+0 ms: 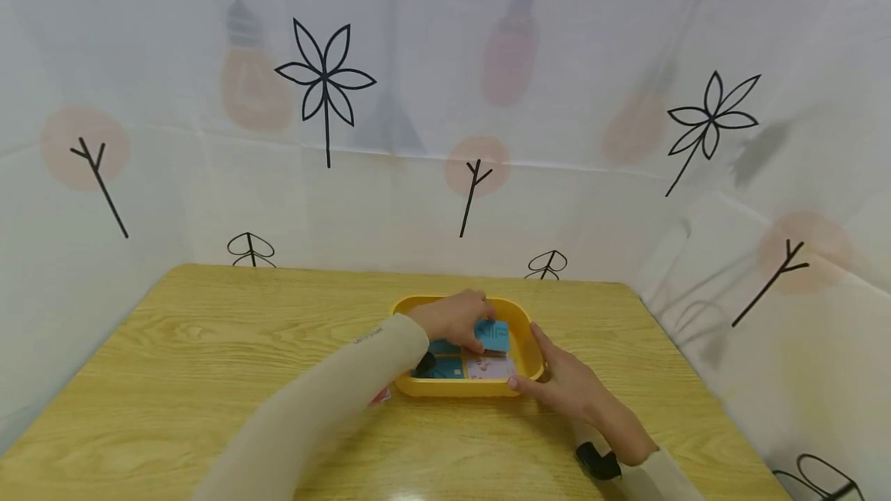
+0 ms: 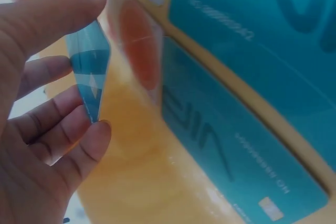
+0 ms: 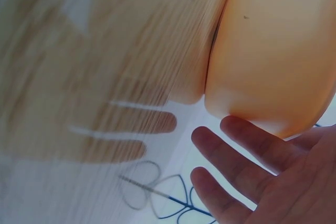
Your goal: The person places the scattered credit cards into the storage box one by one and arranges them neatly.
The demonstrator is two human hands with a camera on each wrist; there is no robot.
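My left hand (image 1: 455,319) reaches into a yellow tray (image 1: 435,387) and pinches a thin blue card (image 2: 90,61) by its edges, thumb on one side and fingers on the other. Below it in the tray lie more cards: a blue card (image 2: 210,129) with dark lettering and a chip mark, a larger-looking blue card (image 2: 252,40), and a pale card (image 1: 489,367). My right hand (image 1: 574,381) rests against the tray's right end, thumb at the front rim. In the right wrist view, its extended fingers (image 3: 247,135) lie by the orange-yellow tray wall (image 3: 268,51).
The tray stands on a wood-grain table (image 1: 209,354). A small red-and-white piece (image 1: 379,397) shows beside the tray's front left, partly hidden by the left sleeve (image 1: 327,400). A patterned white cloth (image 1: 390,199) hangs behind the table.
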